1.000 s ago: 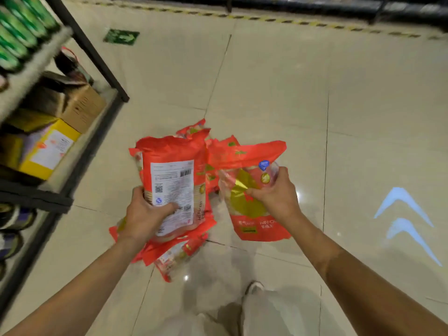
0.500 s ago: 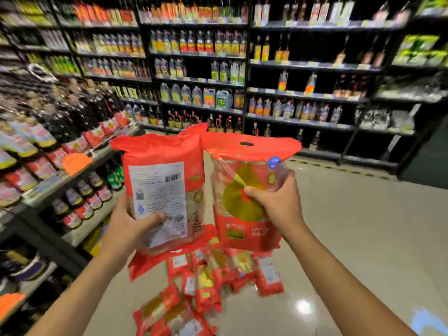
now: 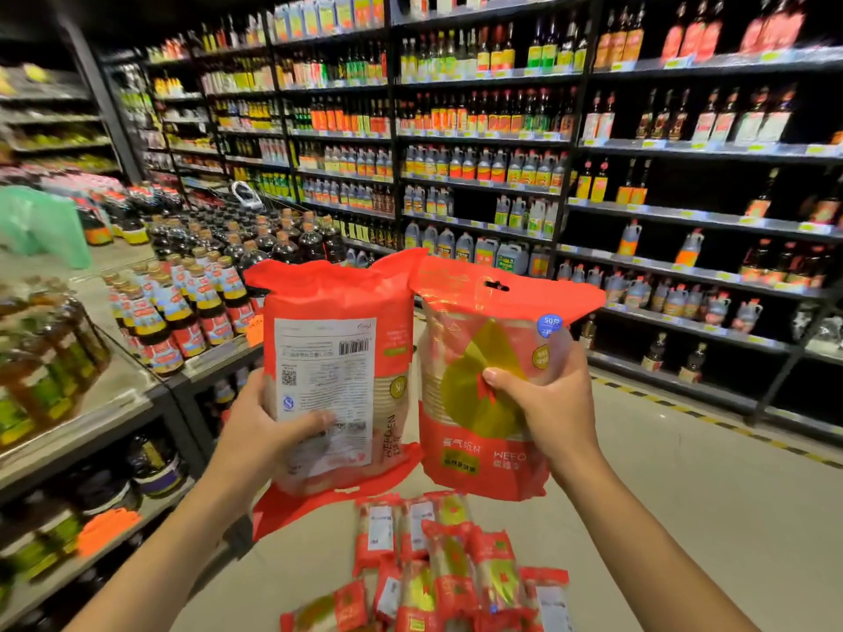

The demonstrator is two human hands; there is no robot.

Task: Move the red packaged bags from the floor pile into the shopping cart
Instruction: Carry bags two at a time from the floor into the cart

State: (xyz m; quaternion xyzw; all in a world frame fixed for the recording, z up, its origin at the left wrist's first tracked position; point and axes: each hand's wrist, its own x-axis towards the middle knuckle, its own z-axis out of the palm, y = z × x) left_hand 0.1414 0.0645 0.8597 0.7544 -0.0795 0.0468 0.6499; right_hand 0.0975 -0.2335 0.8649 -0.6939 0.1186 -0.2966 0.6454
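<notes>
My left hand (image 3: 262, 437) grips a red packaged bag (image 3: 337, 358) whose white label and barcode face me. My right hand (image 3: 547, 403) holds a second red bag (image 3: 474, 380) that shows a gold emblem and a blue sticker. Both bags are upright at chest height, side by side and nearly touching. Below them, a pile of several red bags (image 3: 447, 572) lies on the floor. What may be a shopping cart's handle (image 3: 246, 193) shows far back on the left, behind the bottles.
A low shelf (image 3: 123, 394) with dark sauce bottles runs along my left. Tall shelving (image 3: 616, 212) full of bottles and jugs lines the back and right. Pale tiled floor (image 3: 684, 494) stretches to the right, with a yellow-black stripe along the shelf base.
My head has tipped up from the floor to the aisle. Both hands have lifted their bags from just above the pile to chest height.
</notes>
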